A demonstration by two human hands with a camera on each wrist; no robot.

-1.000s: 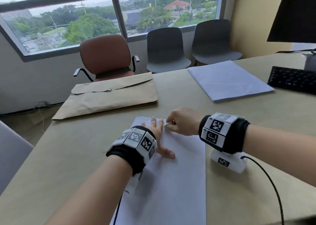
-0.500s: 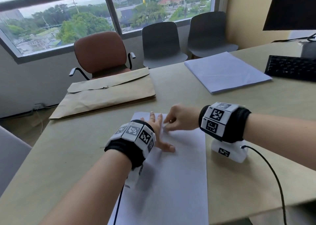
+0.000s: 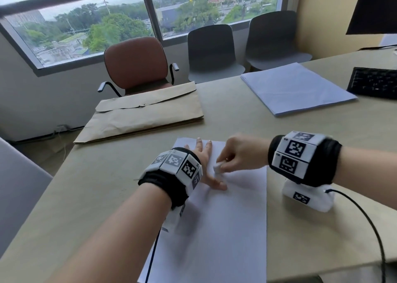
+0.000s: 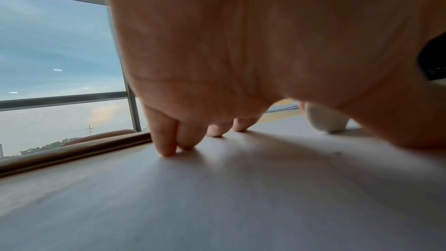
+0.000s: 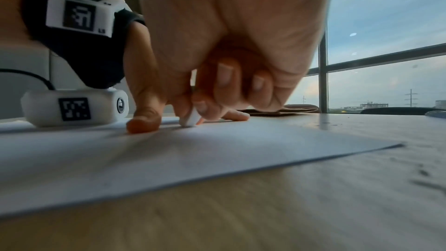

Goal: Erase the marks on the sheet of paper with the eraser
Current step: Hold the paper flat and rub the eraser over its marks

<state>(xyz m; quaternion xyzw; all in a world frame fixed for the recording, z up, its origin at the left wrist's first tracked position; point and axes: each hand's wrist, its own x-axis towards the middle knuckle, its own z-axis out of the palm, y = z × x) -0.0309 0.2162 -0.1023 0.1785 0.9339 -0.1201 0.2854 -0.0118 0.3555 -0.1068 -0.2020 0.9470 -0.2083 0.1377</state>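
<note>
Here the right hand pinches the small white eraser on the white paper sheet, just beside the flat left hand; hard rubbing could crease it.

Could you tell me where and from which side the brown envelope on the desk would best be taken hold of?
Judging by its pose, pinch the envelope at its near long edge, coming from the person's side. It lies flat on the desk, flap on the far side, and that near edge looks slightly raised.
</note>
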